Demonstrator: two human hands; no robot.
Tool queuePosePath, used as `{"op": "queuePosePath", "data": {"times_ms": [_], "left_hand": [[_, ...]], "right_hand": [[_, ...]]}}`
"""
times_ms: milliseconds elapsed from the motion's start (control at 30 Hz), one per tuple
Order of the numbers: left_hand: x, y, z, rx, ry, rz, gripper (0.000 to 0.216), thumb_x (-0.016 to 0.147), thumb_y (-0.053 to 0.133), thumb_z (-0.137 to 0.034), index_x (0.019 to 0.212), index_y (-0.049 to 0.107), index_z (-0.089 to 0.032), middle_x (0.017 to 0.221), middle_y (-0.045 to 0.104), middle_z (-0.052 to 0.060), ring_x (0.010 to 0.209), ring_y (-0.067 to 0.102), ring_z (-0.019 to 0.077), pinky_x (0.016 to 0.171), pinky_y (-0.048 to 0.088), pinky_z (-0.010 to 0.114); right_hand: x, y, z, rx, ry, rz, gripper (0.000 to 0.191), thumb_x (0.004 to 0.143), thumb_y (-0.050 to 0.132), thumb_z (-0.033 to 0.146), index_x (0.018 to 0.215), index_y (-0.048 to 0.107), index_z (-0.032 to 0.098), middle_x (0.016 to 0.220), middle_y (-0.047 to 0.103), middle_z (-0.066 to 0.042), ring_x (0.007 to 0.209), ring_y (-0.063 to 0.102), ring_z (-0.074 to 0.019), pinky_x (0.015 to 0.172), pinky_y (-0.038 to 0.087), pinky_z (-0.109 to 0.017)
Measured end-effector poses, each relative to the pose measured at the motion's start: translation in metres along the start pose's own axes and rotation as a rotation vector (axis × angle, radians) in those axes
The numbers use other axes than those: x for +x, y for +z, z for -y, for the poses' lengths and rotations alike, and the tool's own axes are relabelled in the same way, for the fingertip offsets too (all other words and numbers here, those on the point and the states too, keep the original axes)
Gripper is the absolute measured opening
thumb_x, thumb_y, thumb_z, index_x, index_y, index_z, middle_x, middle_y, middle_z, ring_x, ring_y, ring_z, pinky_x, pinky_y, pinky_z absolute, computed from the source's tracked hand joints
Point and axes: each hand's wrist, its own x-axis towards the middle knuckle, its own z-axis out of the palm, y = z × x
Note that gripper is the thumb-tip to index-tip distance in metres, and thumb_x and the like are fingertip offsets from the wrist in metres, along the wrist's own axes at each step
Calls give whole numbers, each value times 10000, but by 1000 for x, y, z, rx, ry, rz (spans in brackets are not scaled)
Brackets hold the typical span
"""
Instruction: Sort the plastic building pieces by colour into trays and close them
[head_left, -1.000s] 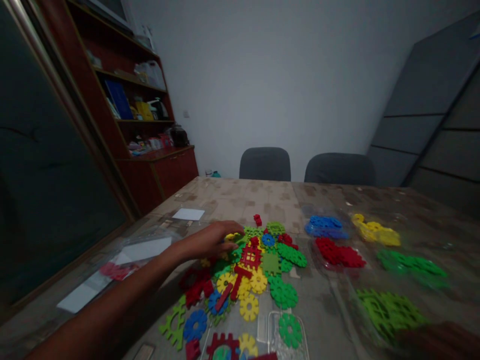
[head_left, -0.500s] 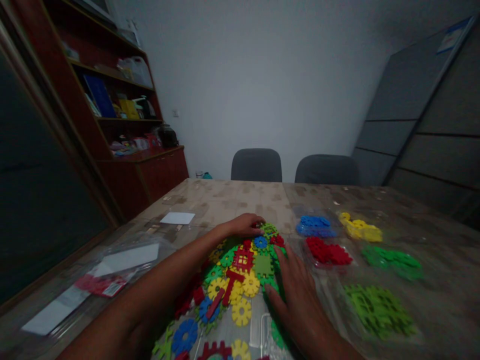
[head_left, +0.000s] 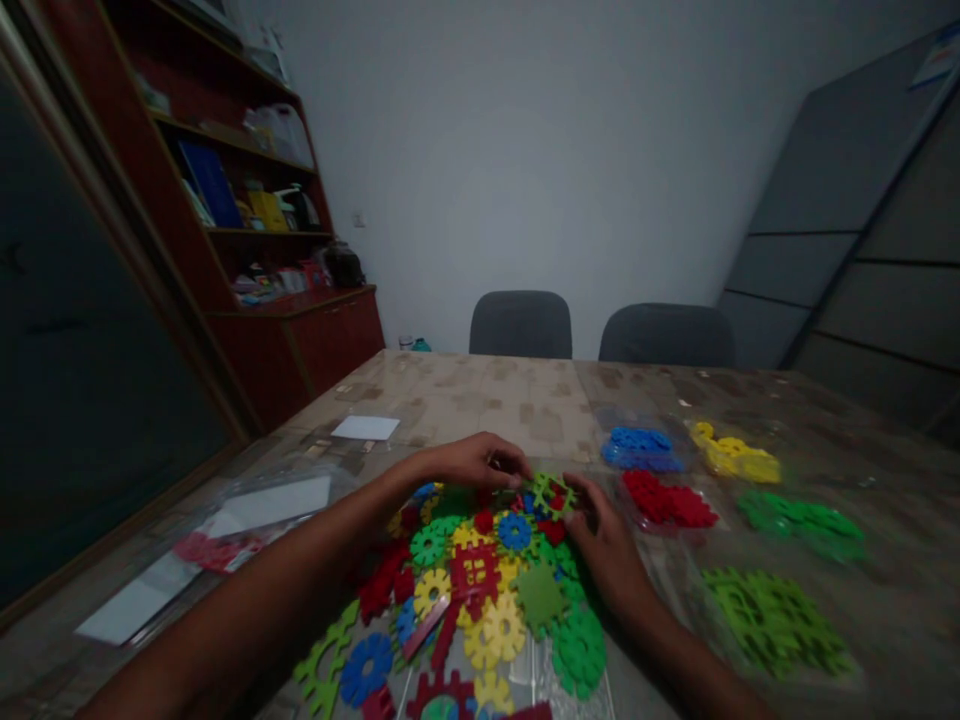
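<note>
Near the far end of a mixed pile of plastic interlocking pieces, my right hand [head_left: 609,545] grips the right edge of a lime-green toothed piece [head_left: 553,494] between thumb and fingers. Just left of it, my left hand [head_left: 480,462] has its fingers curled and pressed together; what they hold, if anything, is hidden. The pile around both hands mixes a blue gear-shaped disc [head_left: 514,531], a red window-like square piece [head_left: 474,575], a green square plate [head_left: 541,600] and green round discs [head_left: 579,650]. Yellow gear discs [head_left: 504,628] lie nearer to me.
To the right stand clear trays of sorted pieces: blue [head_left: 641,448], yellow [head_left: 739,460], red [head_left: 667,500], green [head_left: 802,522] and lime [head_left: 776,620]. Plastic packaging with white card [head_left: 270,505] lies left, beside a white paper [head_left: 366,428]. Two grey chairs [head_left: 521,325] stand behind the table.
My right hand has moved up and away from the green pieces at the pile's right side and now grips the lime-green piece. My left hand stays near the pile's far end.
</note>
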Motion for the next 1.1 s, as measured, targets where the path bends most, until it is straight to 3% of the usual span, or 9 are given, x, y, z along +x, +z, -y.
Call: {"op": "queuePosePath", "data": {"times_ms": [133, 233, 367, 433, 500, 633, 800, 967, 1100], "left_hand": [[-34, 2, -18, -6, 23, -89, 243, 912, 635, -304, 1085, 717, -155, 1035, 741, 85, 920, 678, 181, 836, 515, 277], [-59, 8, -20, 82, 52, -193, 213, 918, 623, -301, 1023, 738, -155, 968, 746, 72, 867, 680, 175, 795, 517, 262], [-82, 14, -8, 162, 57, -334, 196, 927, 606, -290, 962, 737, -148, 918, 741, 68, 843, 674, 177, 799, 508, 272], [-89, 16, -2, 185, 47, -385, 187, 938, 591, -276, 975, 729, -156, 937, 739, 68, 852, 672, 177, 812, 504, 285], [-93, 17, 0, 222, 37, -419, 180, 945, 577, -254, 986, 727, -165, 954, 736, 69, 869, 670, 182, 826, 501, 300], [-99, 27, -4, 336, 86, -490, 179, 938, 560, -206, 991, 729, -176, 975, 734, 72, 929, 669, 200, 863, 505, 328], [-108, 50, -5, 394, 170, -685, 235, 913, 503, -108, 963, 721, -178, 925, 729, 63, 892, 673, 195, 820, 514, 318], [-113, 59, 2, 410, 145, -792, 252, 893, 498, -94, 929, 730, -185, 907, 739, 54, 866, 681, 189, 790, 526, 303], [-114, 56, 3, 397, 70, -841, 249, 886, 499, -109, 908, 733, -187, 900, 744, 57, 857, 691, 196, 775, 538, 307]], "right_hand": [[-10, 0, 13, 160, -69, 152, 423, 891, 486, 373, 1253, 573, 173, 1266, 654, -125, 1137, 635, -238, 983, 500, -374], [-17, 0, 26, 200, -145, 274, 346, 919, 509, 344, 1217, 614, 204, 1247, 664, -107, 1137, 634, -231, 981, 493, -376], [-14, -6, 30, 217, -97, 289, 350, 947, 443, 379, 1152, 648, 184, 1007, 731, -94, 909, 699, -220, 829, 543, -367], [-10, -11, 26, 150, -62, 201, 348, 935, 421, 368, 1101, 661, 178, 929, 733, -89, 845, 697, -228, 782, 540, -374], [-7, -15, 22, 43, -66, 145, 322, 905, 448, 354, 1059, 671, 182, 981, 730, -100, 907, 686, -250, 815, 525, -396], [-13, -17, 23, -106, -112, 245, 328, 904, 487, 373, 1122, 657, 196, 1130, 698, -113, 1068, 636, -273, 929, 483, -425], [-24, -12, 34, -293, -220, 369, 486, 807, 636, 275, 1280, 581, 178, 1250, 630, -138, 1160, 562, -293, 1012, 420, -462], [-25, -8, 37, -307, -317, 471, 145, 865, 561, 172, 988, 635, 189, 969, 657, -63, 909, 611, -211, 799, 471, -333], [-24, -9, 43, -330, -354, 469, 112, 924, 507, 183, 930, 618, 201, 927, 658, -53, 871, 619, -204, 761, 458, -313]]}}
